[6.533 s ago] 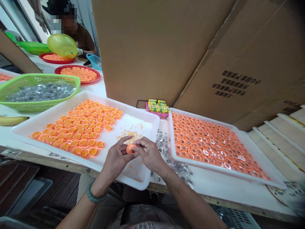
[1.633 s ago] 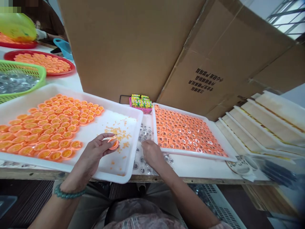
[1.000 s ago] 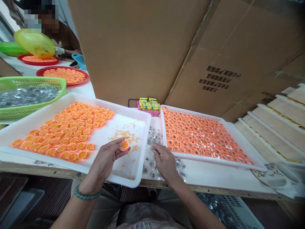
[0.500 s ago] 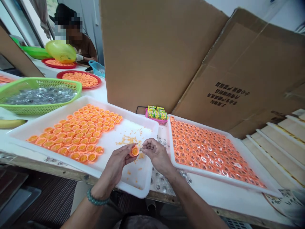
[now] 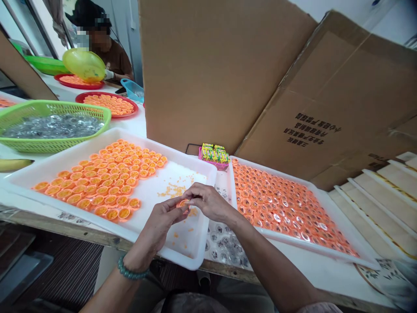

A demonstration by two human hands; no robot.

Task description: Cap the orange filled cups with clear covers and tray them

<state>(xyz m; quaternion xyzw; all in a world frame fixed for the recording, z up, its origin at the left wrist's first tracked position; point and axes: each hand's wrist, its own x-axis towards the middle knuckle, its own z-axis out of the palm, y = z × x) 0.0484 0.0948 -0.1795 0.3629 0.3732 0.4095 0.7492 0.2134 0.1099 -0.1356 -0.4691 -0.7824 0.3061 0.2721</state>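
Observation:
Over the right end of a white tray [image 5: 202, 243], my left hand [image 5: 158, 225] is closed on a small orange plastic cup [image 5: 183, 203], held between thumb and fingers. My right hand [image 5: 210, 203] is closed too, its thumb and fingertips pressed to the cup's face and partly hiding it. Whether a clear cover lies under those fingertips, I cannot tell. In the tray's left part stand rows of orange cups [image 5: 97, 180] with yellow-orange contents. Loose yellow-orange beads [image 5: 174, 190] are scattered near my hands.
Clear domed covers [image 5: 224, 245] lie between the trays. A second white tray [image 5: 365, 260] holds covered orange cups [image 5: 280, 204]. A green basket [image 5: 55, 145] contains clear plastic pieces. Behind stand a pink basket [image 5: 221, 166] with yellow-green packets and cardboard [image 5: 211, 74]. A co-worker [image 5: 119, 61] sits far left.
My right hand has moved left onto the orange cup, its fingers now over the cup's face. More clear covers show between the trays. The view has shifted slightly.

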